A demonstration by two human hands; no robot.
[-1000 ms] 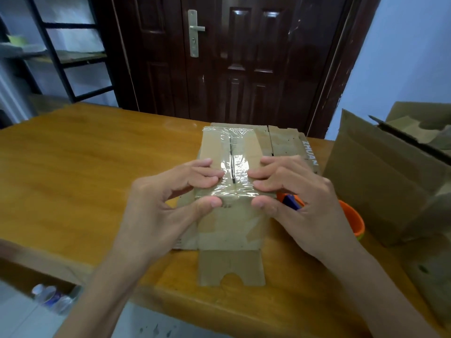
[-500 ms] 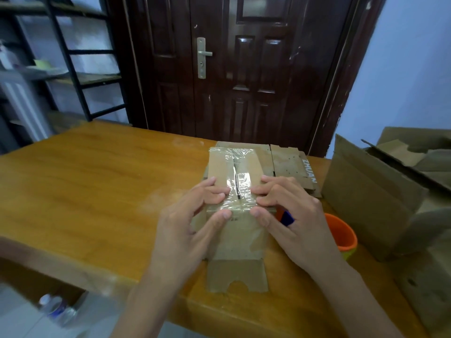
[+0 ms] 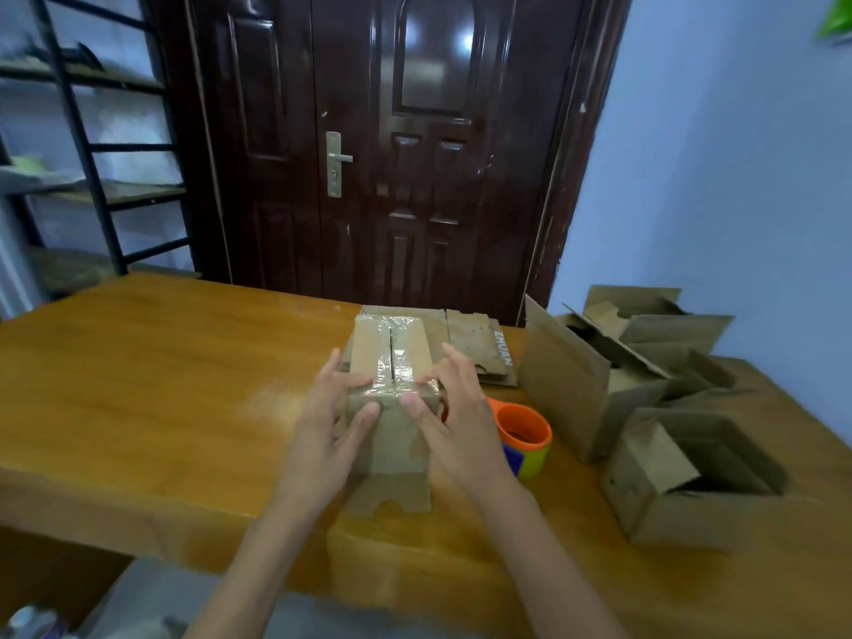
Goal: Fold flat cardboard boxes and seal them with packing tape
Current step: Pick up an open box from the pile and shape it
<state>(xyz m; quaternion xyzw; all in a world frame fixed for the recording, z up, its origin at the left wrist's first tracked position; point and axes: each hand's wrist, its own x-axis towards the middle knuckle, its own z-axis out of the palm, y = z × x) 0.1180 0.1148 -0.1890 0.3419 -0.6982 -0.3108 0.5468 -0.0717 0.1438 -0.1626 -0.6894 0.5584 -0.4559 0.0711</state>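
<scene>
Mid-table stands the small taped box [image 3: 391, 362], clear tape across its top seam. The left hand [image 3: 329, 426] presses its nine o'clock side, the right hand [image 3: 454, 422] its three o'clock side, fingers spread and fairly straight. The orange tape roll [image 3: 525, 433] sits just beside at four o'clock.

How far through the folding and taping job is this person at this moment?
Done: clear tape already covers the top seam of the small box. In hand: left hand and right hand touch its sides, thumbs on the front face. Left: flat cardboard lies behind unfolded, and open boxes sit right of the tape roll.
</scene>
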